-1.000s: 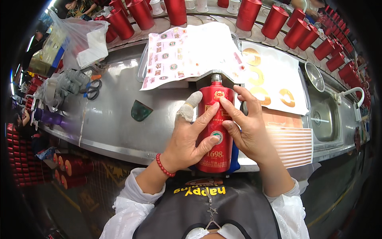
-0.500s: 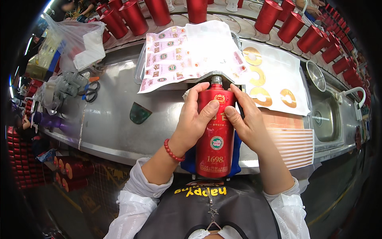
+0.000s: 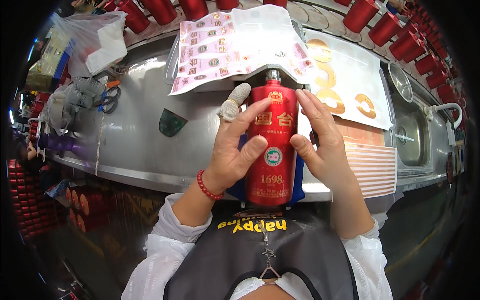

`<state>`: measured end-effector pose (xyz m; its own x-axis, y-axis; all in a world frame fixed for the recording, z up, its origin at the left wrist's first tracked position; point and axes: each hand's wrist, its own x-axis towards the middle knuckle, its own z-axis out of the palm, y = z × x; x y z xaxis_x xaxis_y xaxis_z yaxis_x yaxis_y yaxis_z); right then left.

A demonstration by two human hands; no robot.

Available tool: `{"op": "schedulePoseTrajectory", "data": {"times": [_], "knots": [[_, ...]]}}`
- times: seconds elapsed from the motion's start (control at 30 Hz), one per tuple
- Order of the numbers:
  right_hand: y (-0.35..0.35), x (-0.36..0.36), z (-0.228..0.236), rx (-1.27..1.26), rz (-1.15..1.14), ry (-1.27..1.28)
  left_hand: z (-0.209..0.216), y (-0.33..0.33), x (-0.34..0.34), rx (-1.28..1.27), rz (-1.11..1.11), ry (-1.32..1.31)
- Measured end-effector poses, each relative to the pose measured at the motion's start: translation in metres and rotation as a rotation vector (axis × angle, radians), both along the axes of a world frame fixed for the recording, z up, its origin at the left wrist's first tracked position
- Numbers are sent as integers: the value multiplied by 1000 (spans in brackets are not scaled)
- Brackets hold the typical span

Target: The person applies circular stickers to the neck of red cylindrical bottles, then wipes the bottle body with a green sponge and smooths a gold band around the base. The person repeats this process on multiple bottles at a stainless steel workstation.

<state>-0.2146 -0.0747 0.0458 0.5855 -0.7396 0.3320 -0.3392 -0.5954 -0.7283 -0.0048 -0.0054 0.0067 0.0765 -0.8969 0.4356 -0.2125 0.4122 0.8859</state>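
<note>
Beyond the bottle (image 3: 273, 137), label sheet (image 3: 207, 52)

The left forearm (image 3: 192, 207) slanted up from the lower left of the red bottle (image 3: 272, 135) to the left hand (image 3: 225, 157), whose fingers (image 3: 247, 115) were spread, index extended over the bottle's upper front and thumb (image 3: 254, 149) pointing across its middle (another finger, sheathed in grey, stood out beyond the bottle's left side). The right forearm (image 3: 351, 207) rose from the bottle's lower right, and the right hand (image 3: 325, 145) curved loosely along its right side, fingertips near the bottle's shoulder.
</note>
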Motion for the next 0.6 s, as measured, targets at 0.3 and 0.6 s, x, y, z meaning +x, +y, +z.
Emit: {"op": "schedulePoseTrajectory", "data": {"times": [0.3, 0.6], "knots": [[30, -10, -7, 0, 101, 65, -3, 27, 3, -6, -42, -259], [36, -15, -10, -10, 106, 69, -8, 34, 0, -61, -71, -271]]}}
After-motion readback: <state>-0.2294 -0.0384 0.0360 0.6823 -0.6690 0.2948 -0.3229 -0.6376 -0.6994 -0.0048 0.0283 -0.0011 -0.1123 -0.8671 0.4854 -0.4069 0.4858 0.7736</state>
